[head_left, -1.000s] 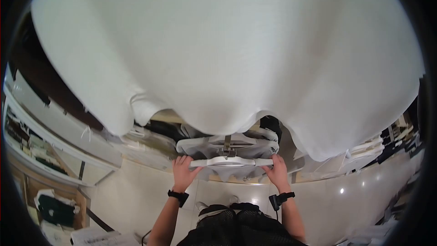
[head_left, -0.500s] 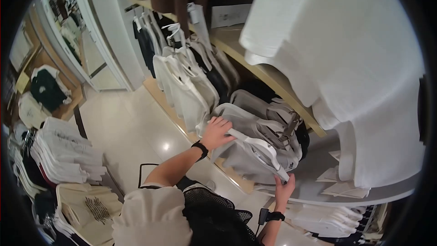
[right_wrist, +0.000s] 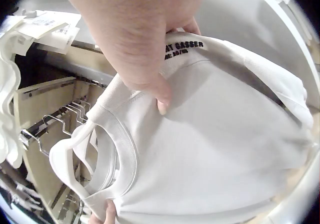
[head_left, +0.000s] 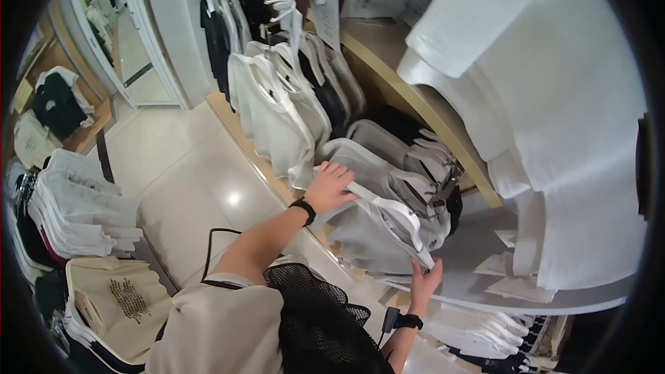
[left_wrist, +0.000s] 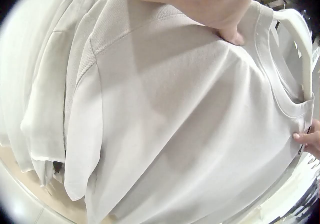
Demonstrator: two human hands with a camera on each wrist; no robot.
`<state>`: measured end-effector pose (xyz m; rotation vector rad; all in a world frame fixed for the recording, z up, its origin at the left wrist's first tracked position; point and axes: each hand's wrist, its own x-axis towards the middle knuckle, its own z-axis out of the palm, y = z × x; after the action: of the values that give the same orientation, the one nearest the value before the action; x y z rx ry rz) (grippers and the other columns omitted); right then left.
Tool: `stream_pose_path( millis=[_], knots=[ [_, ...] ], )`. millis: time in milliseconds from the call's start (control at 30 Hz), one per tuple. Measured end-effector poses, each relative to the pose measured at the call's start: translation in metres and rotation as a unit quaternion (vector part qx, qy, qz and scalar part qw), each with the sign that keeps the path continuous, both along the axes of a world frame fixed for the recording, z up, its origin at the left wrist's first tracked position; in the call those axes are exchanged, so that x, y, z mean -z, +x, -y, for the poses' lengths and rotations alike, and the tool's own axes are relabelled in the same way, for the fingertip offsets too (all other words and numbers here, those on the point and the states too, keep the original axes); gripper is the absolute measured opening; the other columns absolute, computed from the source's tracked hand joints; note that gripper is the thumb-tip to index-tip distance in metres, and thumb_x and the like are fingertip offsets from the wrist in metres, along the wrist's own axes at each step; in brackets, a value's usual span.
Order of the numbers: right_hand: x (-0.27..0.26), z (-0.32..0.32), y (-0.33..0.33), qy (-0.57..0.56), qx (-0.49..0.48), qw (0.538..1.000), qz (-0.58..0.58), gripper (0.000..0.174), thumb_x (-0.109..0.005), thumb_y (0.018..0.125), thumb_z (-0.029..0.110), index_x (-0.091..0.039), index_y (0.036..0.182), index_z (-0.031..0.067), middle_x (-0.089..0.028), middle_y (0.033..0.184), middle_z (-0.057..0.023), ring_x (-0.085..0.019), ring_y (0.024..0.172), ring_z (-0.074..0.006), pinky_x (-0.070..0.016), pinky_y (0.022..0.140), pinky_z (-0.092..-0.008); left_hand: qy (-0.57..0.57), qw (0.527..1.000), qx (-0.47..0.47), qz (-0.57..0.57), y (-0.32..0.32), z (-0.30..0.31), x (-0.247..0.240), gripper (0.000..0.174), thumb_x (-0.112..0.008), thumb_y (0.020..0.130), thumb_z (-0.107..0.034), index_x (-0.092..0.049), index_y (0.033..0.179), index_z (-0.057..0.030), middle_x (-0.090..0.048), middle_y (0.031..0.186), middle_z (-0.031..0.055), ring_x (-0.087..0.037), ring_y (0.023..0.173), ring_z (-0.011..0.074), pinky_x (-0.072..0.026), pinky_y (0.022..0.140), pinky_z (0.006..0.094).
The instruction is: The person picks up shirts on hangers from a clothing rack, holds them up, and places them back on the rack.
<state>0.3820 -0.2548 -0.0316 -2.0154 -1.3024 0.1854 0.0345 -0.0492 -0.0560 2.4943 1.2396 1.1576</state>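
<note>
A large white garment [head_left: 568,131] hangs beyond the right hand [head_left: 426,278], while cream shirts [head_left: 277,118] hang on the far side of the left hand [head_left: 330,187], spaced by their hangers. The pale shirt [head_left: 370,239] lies between the two hands. Each hand pinches one shoulder, thumb on the front of the cloth, a hold that seems to keep the shoulders spread and the neck from sagging. Between them a white hanger [head_left: 391,206] props the neckline open. Dark lettering [right_wrist: 185,47] sits just beside the right hand's fingers.
</note>
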Motion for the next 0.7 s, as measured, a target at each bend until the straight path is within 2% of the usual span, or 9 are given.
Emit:
stream_pose_path(
  millis=[233,300,333,467,533,700],
  knots=[
    [0.007,-0.002,0.003,-0.006,0.007,1.0,-0.013,0.049,-0.094,0.08,0.02,-0.06,0.108,-0.0015,-0.067,0.101,-0.0226,-0.064,0.098,-0.0467,-0.0507,0.086,-0.0511,-0.028,0.999,0.005,-0.021,-0.003,0.0,-0.011,0.045,-0.083,0.081,-0.042,-0.064,0.103,-0.0075,-0.062,0.103,0.0095,-0.058,0.108,0.0318,-0.0419,0.097,0.0463],
    [0.007,0.0,0.003,-0.021,0.002,1.0,0.018,0.047,-0.094,0.081,0.019,-0.062,0.111,0.0002,-0.07,0.098,-0.0207,-0.065,0.087,-0.0381,-0.0521,0.081,-0.0452,-0.024,1.0,-0.001,-0.015,-0.003,-0.001,-0.01,0.044,-0.084,0.08,-0.041,-0.064,0.101,-0.0079,-0.062,0.102,0.009,-0.058,0.107,0.0321,-0.042,0.096,0.0463],
    [0.011,-0.001,0.005,-0.005,-0.01,1.0,0.02,0.048,-0.094,0.081,0.019,-0.062,0.112,0.0007,-0.069,0.097,-0.0214,-0.065,0.087,-0.0379,-0.0519,0.08,-0.0455,-0.022,1.0,-0.001,-0.017,-0.004,0.0,-0.013,0.043,-0.085,0.079,-0.039,-0.063,0.101,-0.0083,-0.062,0.101,0.0087,-0.058,0.106,0.0324,-0.0422,0.095,0.0461],
    [0.016,0.003,0.007,0.002,0.002,1.0,0.016,0.047,-0.094,0.081,0.019,-0.061,0.111,0.0008,-0.069,0.096,-0.0215,-0.066,0.088,-0.0401,-0.052,0.08,-0.046,-0.013,1.0,0.01,-0.02,-0.005,0.002,-0.013,0.043,-0.085,0.079,-0.039,-0.063,0.1,-0.0083,-0.062,0.1,0.0087,-0.058,0.105,0.0326,-0.0428,0.094,0.0462],
    [0.01,-0.001,0.004,-0.005,-0.018,1.0,0.016,0.047,-0.093,0.081,0.02,-0.06,0.108,0.0006,-0.068,0.097,-0.0212,-0.066,0.091,-0.043,-0.0525,0.081,-0.0472,-0.011,1.0,0.004,-0.002,-0.005,0.0,-0.016,0.042,-0.087,0.076,-0.036,-0.063,0.098,-0.0083,-0.063,0.099,0.0086,-0.059,0.103,0.0332,-0.0431,0.093,0.0466],
    [0.006,-0.001,-0.003,0.002,-0.005,1.0,0.0,0.048,-0.094,0.081,0.021,-0.059,0.106,-0.0002,-0.068,0.1,-0.0208,-0.066,0.096,-0.0444,-0.0527,0.083,-0.0492,-0.016,1.0,-0.003,0.003,-0.001,0.005,-0.026,0.038,-0.089,0.072,-0.029,-0.064,0.094,-0.0092,-0.063,0.097,0.0082,-0.059,0.101,0.0336,-0.0434,0.092,0.0465]
  ],
)
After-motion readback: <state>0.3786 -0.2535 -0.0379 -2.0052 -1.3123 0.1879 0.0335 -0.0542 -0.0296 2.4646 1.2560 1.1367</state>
